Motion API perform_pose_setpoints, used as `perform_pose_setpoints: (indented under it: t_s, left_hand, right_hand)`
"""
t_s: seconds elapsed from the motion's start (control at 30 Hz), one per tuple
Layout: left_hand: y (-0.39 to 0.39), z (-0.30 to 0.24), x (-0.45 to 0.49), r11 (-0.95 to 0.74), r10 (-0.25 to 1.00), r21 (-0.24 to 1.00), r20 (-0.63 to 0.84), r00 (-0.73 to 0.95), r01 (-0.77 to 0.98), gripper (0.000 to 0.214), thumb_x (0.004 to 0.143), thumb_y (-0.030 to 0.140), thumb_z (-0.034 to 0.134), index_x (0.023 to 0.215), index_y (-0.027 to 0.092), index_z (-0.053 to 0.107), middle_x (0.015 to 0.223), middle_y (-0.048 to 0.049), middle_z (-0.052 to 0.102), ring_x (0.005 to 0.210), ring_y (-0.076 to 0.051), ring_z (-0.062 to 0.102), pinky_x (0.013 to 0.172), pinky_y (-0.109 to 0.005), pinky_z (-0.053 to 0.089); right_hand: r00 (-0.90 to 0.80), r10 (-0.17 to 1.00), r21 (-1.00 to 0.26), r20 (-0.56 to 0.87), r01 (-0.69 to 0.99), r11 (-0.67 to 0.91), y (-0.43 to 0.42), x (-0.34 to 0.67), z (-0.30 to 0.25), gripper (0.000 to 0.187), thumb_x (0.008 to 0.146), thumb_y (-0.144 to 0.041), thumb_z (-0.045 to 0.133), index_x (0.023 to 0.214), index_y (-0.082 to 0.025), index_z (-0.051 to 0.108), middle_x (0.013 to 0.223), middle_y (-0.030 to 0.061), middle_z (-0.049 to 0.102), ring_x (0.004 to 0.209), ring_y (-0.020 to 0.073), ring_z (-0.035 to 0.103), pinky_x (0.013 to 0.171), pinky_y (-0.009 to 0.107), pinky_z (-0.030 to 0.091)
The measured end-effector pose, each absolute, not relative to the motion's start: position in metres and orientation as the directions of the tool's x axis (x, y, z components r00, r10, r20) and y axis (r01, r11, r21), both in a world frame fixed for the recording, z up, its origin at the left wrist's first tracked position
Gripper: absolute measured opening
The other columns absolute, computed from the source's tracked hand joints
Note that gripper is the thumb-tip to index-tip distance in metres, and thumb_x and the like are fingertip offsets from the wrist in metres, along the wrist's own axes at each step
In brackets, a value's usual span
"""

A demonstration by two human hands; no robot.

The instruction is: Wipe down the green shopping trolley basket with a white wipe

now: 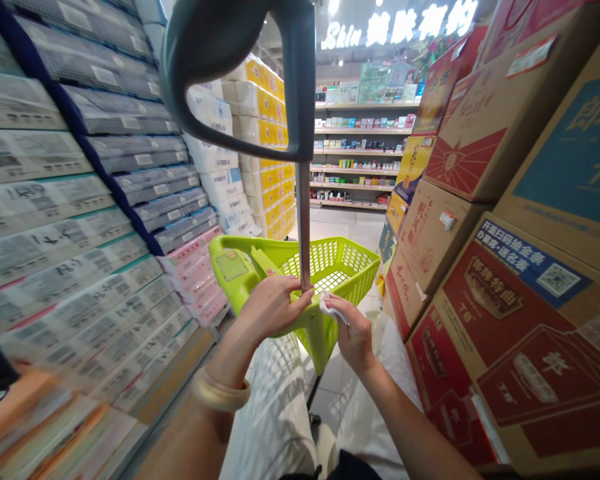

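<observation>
A lime-green shopping cart (365, 260) with a lattice basket stands right in front of my knees. From its near edge a metal pole (304, 220) rises to a dark grey looped handle (300, 87) close to the camera. My left hand (277, 303), a gold bangle (220, 390) on its wrist, grips the basket's near rim at the foot of the pole; some of its fingers are hidden. Just right of the pole, my right hand (353, 330) pinches a crumpled white wipe (330, 305) against or very near the green rim.
Cardboard cartons (530, 333) are stacked high on the right. Packs of paper goods (70, 233) and yellow-and-white packs (265, 147) line the left. Shelves of small products (360, 143) stand at the back, beyond a pale tiled floor (340, 223).
</observation>
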State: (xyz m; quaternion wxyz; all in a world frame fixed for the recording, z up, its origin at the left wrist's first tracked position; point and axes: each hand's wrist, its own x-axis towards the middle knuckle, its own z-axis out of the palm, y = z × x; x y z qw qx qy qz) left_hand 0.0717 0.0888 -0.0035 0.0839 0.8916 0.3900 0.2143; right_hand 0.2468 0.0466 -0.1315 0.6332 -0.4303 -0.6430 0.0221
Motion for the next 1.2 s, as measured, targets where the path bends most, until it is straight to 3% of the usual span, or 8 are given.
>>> perform_pose_setpoints:
  t_s: [0.17,0.43,0.6,0.77,0.9,1.03,1.1,1.2]
  left_hand:
    - [0.091,-0.004,0.068,-0.679,0.734,0.327,0.299,0.609,0.658,0.026,0.091,0.036,0.053,0.092,0.024,0.075,0.098,-0.0038,0.076,0.093,-0.022,0.069,0.082,-0.029,0.052]
    - [0.088,-0.003,0.068,-0.670,0.742,0.338,0.277,0.610,0.661,0.025,0.088,0.032,0.054,0.102,0.024,0.073,0.109,-0.0030,0.074,0.100,-0.024,0.068,0.085,-0.030,0.052]
    - [0.091,-0.006,0.066,-0.621,0.778,0.386,0.198,0.596,0.682,0.030,0.088,0.040,0.054,0.105,0.025,0.073,0.104,-0.0036,0.075,0.094,-0.024,0.070,0.081,-0.029,0.052]
    - [0.092,-0.006,0.068,-0.616,0.777,0.391,0.158,0.610,0.683,0.031,0.088,0.041,0.054,0.106,0.024,0.073,0.101,-0.0047,0.076,0.089,-0.023,0.071,0.078,-0.029,0.053]
    - [0.090,-0.003,0.068,-0.609,0.784,0.365,0.138,0.606,0.704,0.030,0.088,0.040,0.054,0.103,0.023,0.074,0.095,-0.0053,0.076,0.086,-0.023,0.071,0.073,-0.027,0.052]
    - [0.090,-0.002,0.068,-0.609,0.784,0.361,0.141,0.604,0.706,0.029,0.088,0.040,0.055,0.101,0.023,0.074,0.096,-0.0051,0.076,0.087,-0.023,0.071,0.074,-0.027,0.052]
    - [0.089,-0.001,0.068,-0.605,0.787,0.359,0.136,0.602,0.710,0.029,0.088,0.040,0.055,0.100,0.023,0.074,0.096,-0.0051,0.076,0.087,-0.023,0.071,0.074,-0.027,0.052]
    - [0.089,-0.001,0.069,-0.598,0.793,0.350,0.135,0.594,0.721,0.029,0.088,0.040,0.054,0.100,0.023,0.074,0.096,-0.0054,0.076,0.088,-0.023,0.070,0.074,-0.028,0.052]
  right_hand:
    - [0.329,0.686,-0.724,0.649,0.545,0.423,0.071,0.247,-0.127,0.026,0.092,-0.023,0.050,0.102,-0.023,0.073,0.101,0.0060,0.077,0.095,0.0228,0.073,0.087,0.037,0.058]
    - [0.025,0.693,-0.584,0.721,0.561,0.587,0.054,0.218,-0.107,0.032,0.093,-0.024,0.050,0.122,-0.022,0.064,0.126,0.0084,0.067,0.129,0.0251,0.052,0.113,0.048,0.038]
    - [0.055,0.695,-0.568,0.716,0.625,0.535,0.043,0.222,-0.110,0.039,0.088,-0.033,0.059,0.126,-0.023,0.062,0.132,0.0121,0.059,0.134,0.0305,0.044,0.114,0.054,0.033]
    - [0.195,0.719,-0.685,0.668,0.539,0.490,0.038,0.226,-0.110,0.041,0.092,-0.030,0.054,0.132,-0.024,0.052,0.128,0.0111,0.064,0.131,0.0278,0.050,0.115,0.056,0.031]
    - [0.250,0.643,-0.638,0.724,0.597,0.486,0.024,0.227,-0.098,0.050,0.090,-0.032,0.058,0.138,-0.024,0.045,0.153,0.0110,0.040,0.149,0.0312,0.020,0.117,0.062,0.022]
    - [0.167,0.524,-0.453,0.835,0.748,0.485,0.009,0.224,-0.078,0.032,0.087,-0.028,0.065,0.119,-0.030,0.064,0.164,-0.0027,0.007,0.150,0.0359,-0.001,0.117,0.068,0.007]
    - [0.139,0.486,-0.399,0.863,0.777,0.487,0.005,0.222,-0.071,0.016,0.086,-0.022,0.067,0.099,-0.031,0.072,0.164,-0.0098,0.005,0.150,0.0357,-0.004,0.117,0.067,0.004]
    - [0.133,0.454,-0.370,0.881,0.792,0.486,0.003,0.220,-0.066,0.014,0.084,-0.018,0.068,0.083,-0.030,0.075,0.163,-0.0130,0.009,0.150,0.0340,-0.002,0.118,0.065,0.004]
